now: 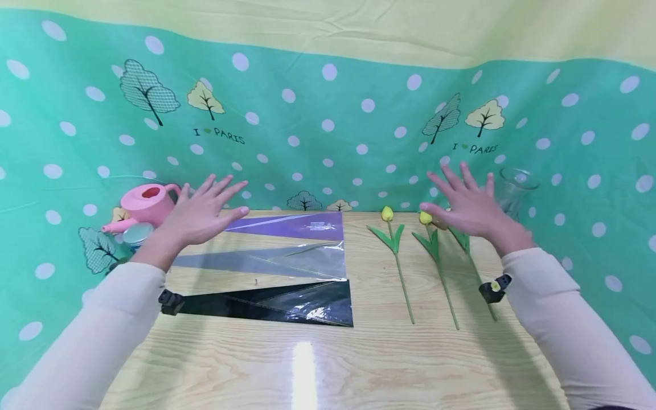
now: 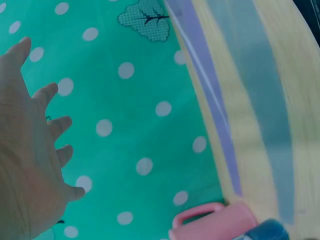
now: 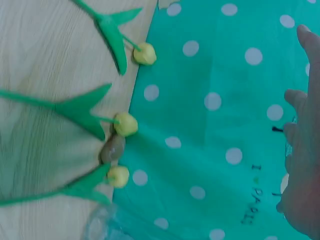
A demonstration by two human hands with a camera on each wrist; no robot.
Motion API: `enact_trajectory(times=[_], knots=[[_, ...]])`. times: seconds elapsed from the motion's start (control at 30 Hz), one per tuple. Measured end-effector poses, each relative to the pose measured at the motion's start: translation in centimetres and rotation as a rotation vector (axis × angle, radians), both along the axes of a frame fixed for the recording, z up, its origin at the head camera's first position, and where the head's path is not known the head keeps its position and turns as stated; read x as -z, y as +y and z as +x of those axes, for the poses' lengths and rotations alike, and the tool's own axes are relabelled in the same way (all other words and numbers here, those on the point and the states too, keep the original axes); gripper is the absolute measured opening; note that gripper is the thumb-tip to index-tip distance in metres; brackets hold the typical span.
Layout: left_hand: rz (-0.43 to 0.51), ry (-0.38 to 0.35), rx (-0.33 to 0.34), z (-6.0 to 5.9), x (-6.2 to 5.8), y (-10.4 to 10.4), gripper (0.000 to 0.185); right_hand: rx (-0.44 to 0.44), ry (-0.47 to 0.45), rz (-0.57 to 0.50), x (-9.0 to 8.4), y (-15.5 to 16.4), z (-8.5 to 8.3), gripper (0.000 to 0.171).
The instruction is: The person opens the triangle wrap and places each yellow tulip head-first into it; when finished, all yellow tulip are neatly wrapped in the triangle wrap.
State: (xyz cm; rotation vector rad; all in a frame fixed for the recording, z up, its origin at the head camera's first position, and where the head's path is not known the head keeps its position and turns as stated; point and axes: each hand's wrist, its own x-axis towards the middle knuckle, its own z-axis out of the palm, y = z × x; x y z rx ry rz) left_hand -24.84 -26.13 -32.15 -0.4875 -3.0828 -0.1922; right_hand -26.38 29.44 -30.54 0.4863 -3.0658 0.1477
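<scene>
My left hand hovers with fingers spread, holding nothing, near a pink watering can. Three flat, tapered, clear-fronted sleeves lie stacked front to back on the table: purple, grey and black. My right hand, also spread and bare, hovers over the right side. Beneath and left of it lie three yellow tulips with green stems: a left tulip, a middle tulip, and a third tulip whose bloom the hand partly covers in the head view.
A clear glass vase stands at the back right, partly behind the right hand. A lidded jar sits beside the watering can. A small brown object lies between two tulip blooms. A green dotted cloth hangs behind the wooden table.
</scene>
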Motion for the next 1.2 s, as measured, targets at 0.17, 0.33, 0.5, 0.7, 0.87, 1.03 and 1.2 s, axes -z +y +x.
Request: enact_trajectory(times=[0.17,0.33,0.5,0.7,0.87,1.03,1.2], knots=[[0.030,0.017,0.024,-1.0,2.1,1.4,0.076,-0.031,-0.017,-0.044,1.6,-2.1,-1.0,0.084],[0.070,0.045,0.071,-2.6,5.0,3.6,0.072,-0.068,-0.043,-0.130,4.0,-4.5,-2.3,0.082],[0.145,0.016,0.090,-4.0,7.6,5.2,0.068,-0.114,-0.070,-0.213,7.1,-7.0,-3.8,0.081],[0.292,-0.023,0.087,-5.4,9.9,6.3,0.060,-0.118,-0.134,-0.347,10.7,-10.2,-5.3,0.080],[0.409,-0.045,0.076,-6.4,11.5,6.8,0.056,-0.108,-0.229,-0.499,13.3,-12.8,-6.1,0.076],[0.537,-0.083,0.035,-7.0,12.9,7.6,0.053,-0.072,-0.226,-0.592,16.1,-15.1,-7.3,0.068],[0.616,-0.102,0.010,-7.4,14.2,8.8,0.051,0.008,-0.151,-0.604,17.7,-16.7,-8.0,0.063]])
